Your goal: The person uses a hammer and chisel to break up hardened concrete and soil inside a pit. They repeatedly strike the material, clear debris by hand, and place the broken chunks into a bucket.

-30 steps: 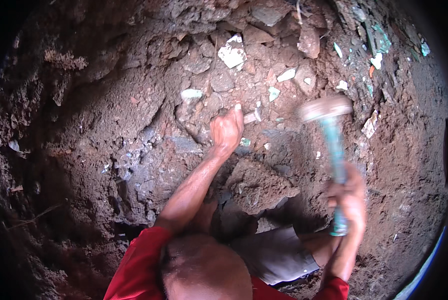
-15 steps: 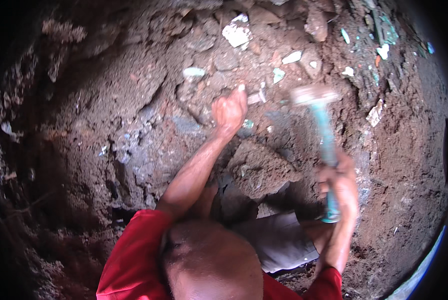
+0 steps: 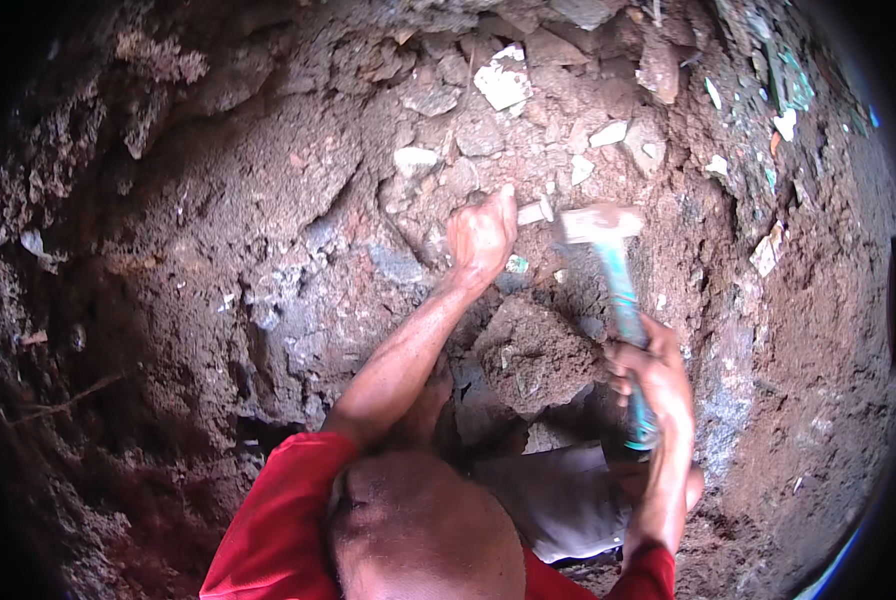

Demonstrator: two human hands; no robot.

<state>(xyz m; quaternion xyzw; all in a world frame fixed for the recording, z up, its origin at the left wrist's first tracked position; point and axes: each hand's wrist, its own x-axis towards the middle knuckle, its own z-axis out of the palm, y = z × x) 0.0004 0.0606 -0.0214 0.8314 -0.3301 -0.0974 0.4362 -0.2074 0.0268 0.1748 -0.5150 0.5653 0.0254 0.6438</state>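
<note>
My left hand [image 3: 480, 238] is closed in a fist around a short metal chisel [image 3: 535, 212], whose flared striking end sticks out on the right. The rest of the chisel is hidden by the fist and the rock. My right hand [image 3: 653, 370] grips a hammer [image 3: 623, 300] by its teal handle. Its pale, blurred head [image 3: 600, 223] hangs just right of the chisel's end, with a narrow gap between them. Around both hands lies rough brown earth and rock.
A large angular rock [image 3: 533, 355] sits below the chisel, between my forearms. Pale stone pieces lie beyond my hands, among them a white chunk [image 3: 503, 86] and a rounded one [image 3: 415, 161]. Greenish bits [image 3: 796, 82] show at far right.
The hammer has swung left, bringing its head close to the chisel's end. My left hand keeps its hold on the chisel. The whole view has shifted slightly.
</note>
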